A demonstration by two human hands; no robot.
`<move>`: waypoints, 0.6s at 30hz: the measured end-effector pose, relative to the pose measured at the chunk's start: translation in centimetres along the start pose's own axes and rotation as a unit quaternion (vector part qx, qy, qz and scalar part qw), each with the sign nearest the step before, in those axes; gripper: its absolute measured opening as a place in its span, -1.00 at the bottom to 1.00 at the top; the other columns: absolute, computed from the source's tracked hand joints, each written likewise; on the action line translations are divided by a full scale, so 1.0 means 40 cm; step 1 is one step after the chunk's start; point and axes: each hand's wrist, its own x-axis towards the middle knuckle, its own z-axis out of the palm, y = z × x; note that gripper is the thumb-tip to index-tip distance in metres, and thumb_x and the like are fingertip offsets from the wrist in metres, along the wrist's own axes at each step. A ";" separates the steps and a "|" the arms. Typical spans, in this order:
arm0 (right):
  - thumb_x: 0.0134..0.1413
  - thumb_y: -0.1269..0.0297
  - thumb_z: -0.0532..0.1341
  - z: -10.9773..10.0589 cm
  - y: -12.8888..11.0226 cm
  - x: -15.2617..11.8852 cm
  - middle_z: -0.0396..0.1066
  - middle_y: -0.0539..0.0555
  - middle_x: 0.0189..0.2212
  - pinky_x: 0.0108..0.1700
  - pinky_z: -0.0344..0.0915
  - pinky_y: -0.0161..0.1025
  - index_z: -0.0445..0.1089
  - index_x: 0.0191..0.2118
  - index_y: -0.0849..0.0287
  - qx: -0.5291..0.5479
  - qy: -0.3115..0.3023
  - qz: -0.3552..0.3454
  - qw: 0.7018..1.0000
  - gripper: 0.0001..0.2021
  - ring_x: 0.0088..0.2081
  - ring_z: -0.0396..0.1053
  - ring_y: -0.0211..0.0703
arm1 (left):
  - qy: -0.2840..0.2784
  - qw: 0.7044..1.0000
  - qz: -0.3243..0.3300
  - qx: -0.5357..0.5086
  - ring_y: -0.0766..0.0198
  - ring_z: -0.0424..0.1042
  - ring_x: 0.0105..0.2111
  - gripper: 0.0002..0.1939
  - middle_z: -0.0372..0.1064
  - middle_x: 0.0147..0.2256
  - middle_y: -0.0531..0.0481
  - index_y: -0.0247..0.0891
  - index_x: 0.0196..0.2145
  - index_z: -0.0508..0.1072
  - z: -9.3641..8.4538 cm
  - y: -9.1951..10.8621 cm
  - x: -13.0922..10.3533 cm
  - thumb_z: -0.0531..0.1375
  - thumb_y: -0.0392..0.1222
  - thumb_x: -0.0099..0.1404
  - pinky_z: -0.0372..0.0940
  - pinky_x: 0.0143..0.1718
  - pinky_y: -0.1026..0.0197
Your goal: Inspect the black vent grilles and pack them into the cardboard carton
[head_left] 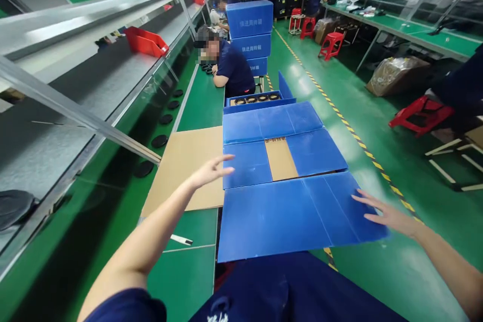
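Note:
In front of me is a blue corrugated plastic box (264,216), its side flaps folded inward and its near and far flaps spread out flat. Brown cardboard (281,160) shows through the gap between the folded flaps. My left hand (211,171) is at the box's left edge, fingers apart and holding nothing; whether it touches the flap I cannot tell. At the right end of the near flap, my right hand (385,214) has its fingers spread, with nothing in its grasp. A flat cardboard sheet (188,161) lies on the green bench beside the box, under my left hand.
Behind the box stands an open blue box (260,100) holding black rings. Stacked blue boxes (251,22) rise beyond a seated co-worker (237,65). Black discs (159,141) line the conveyor at left. A white tool (181,239) lies on the bench. Red stools (421,113) stand right.

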 end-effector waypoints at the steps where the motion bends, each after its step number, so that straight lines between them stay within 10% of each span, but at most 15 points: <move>1: 0.14 -0.29 0.08 0.030 0.013 0.006 0.02 -0.01 0.46 0.35 0.20 -0.01 0.27 0.37 -0.34 -0.043 0.022 0.008 0.999 -0.32 0.45 0.00 0.09 | -0.082 0.994 0.043 0.060 -0.10 0.34 0.26 -0.17 0.40 0.23 -0.22 -0.11 0.22 0.44 0.049 0.027 0.048 0.36 0.33 0.09 0.26 0.24 -0.18; 8: 0.05 -0.01 0.15 0.217 -0.017 0.143 0.03 0.39 0.42 0.40 -0.08 0.36 0.01 0.49 0.24 -0.211 0.197 0.046 0.956 -0.10 0.44 -0.05 0.38 | -0.353 0.827 0.197 0.391 -0.30 -0.11 0.45 0.26 -0.02 0.43 -0.41 -0.22 0.41 0.16 0.403 0.064 0.286 0.52 0.16 -0.19 -0.50 0.38 -0.42; 14: 0.26 0.02 0.04 0.162 -0.185 0.243 0.06 0.32 0.41 0.42 -0.13 0.32 0.03 0.49 0.20 -0.162 0.275 0.006 0.948 -0.25 0.44 -0.09 0.32 | -0.330 0.802 0.245 0.433 -0.24 0.30 0.21 0.11 0.38 0.16 -0.41 -0.27 0.27 0.39 0.419 0.037 0.299 0.53 0.18 -0.22 -0.25 0.39 -0.30; 18: 0.39 0.13 -0.06 0.029 -0.387 0.464 0.21 0.08 0.38 0.46 -0.13 0.13 0.28 0.38 0.04 -0.142 0.135 -0.161 0.967 -0.46 0.44 -0.04 0.09 | -0.352 0.802 0.233 0.422 -0.12 0.40 0.00 -0.24 0.52 -0.05 -0.30 -0.24 -0.09 0.62 0.426 0.080 0.330 0.48 0.30 -0.17 0.21 0.12 0.01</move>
